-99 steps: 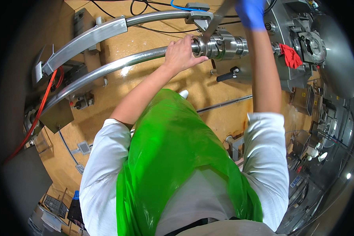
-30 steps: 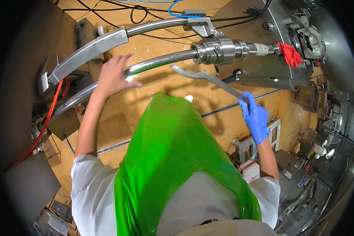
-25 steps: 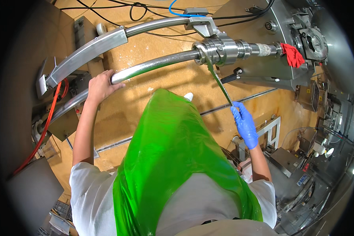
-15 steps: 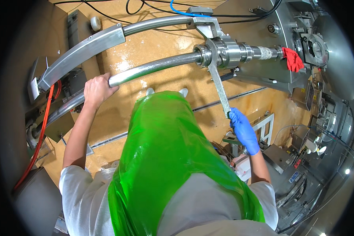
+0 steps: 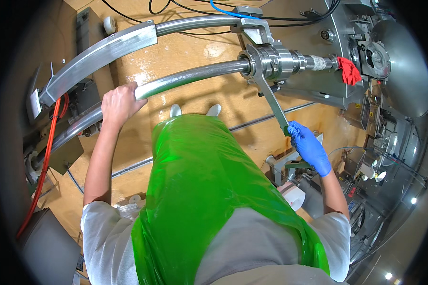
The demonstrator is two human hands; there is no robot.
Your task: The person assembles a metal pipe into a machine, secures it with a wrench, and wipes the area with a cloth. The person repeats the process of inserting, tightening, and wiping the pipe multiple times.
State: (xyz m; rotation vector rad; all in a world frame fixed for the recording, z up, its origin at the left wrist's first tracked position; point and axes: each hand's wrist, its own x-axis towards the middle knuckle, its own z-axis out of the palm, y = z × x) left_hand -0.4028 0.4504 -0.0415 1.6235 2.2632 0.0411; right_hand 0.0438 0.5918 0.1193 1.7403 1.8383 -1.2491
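My bare left hand (image 5: 121, 106) is wrapped over a long steel pipe (image 5: 190, 76) that runs from the lower left up to a steel coupling (image 5: 277, 62). My right hand (image 5: 311, 149), in a blue glove, grips the lower end of a flat metal spanner (image 5: 274, 102). The spanner's curved head sits around the ringed collar (image 5: 247, 65) where the pipe meets the coupling, and its handle slants down to the right. Part of the spanner's end is hidden by my gloved fingers.
Above the pipe runs a second steel tube with a boxy metal sleeve (image 5: 102, 59). A red cloth (image 5: 349, 71) hangs at the machine's inlet on the right. An orange hose (image 5: 46, 164) drops at left. Black cables (image 5: 299, 25) cross at the top.
The spanner's handle has swung to the right, my gloved hand moving right and slightly up with it. My left hand keeps its hold on the pipe. The whole view has shifted a little.
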